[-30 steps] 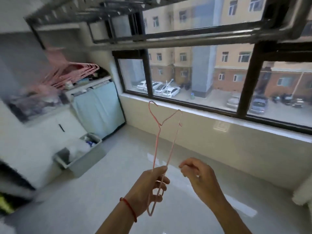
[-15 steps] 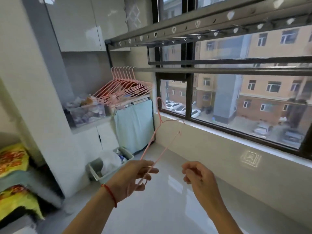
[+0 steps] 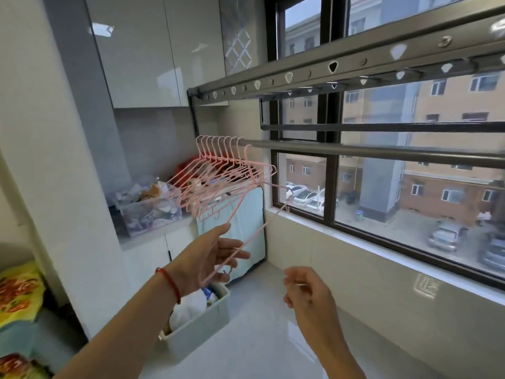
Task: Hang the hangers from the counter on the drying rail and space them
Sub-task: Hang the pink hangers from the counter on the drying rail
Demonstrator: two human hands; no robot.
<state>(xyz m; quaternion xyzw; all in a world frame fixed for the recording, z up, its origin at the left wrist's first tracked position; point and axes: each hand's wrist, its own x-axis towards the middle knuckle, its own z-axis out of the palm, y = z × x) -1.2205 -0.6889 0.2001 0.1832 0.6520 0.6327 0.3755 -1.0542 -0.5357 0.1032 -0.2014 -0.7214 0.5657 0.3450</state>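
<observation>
My left hand (image 3: 216, 255), with a red string at the wrist, holds one thin pink wire hanger (image 3: 262, 229) by its lower end. The hanger tilts up and to the right, and its top reaches toward the window sill, below the rail. Several matching pink hangers (image 3: 224, 165) hang bunched close together at the left end of the grey drying rail (image 3: 382, 153). The rest of the rail runs bare to the right. My right hand (image 3: 306, 294) hovers lower right, fingers loosely curled, holding nothing.
A perforated upper rail (image 3: 300, 73) runs above the drying rail. Behind the bunch, a counter carries a clear box of clutter (image 3: 147, 212). Below stand a pale blue covered unit (image 3: 246, 214) and a floor bin (image 3: 207, 318). The window fills the right wall.
The view has swung left and closer to the rail's left end. My left hand has lifted and tilted the hanger toward the hanging bunch. My right hand stays off the hanger.
</observation>
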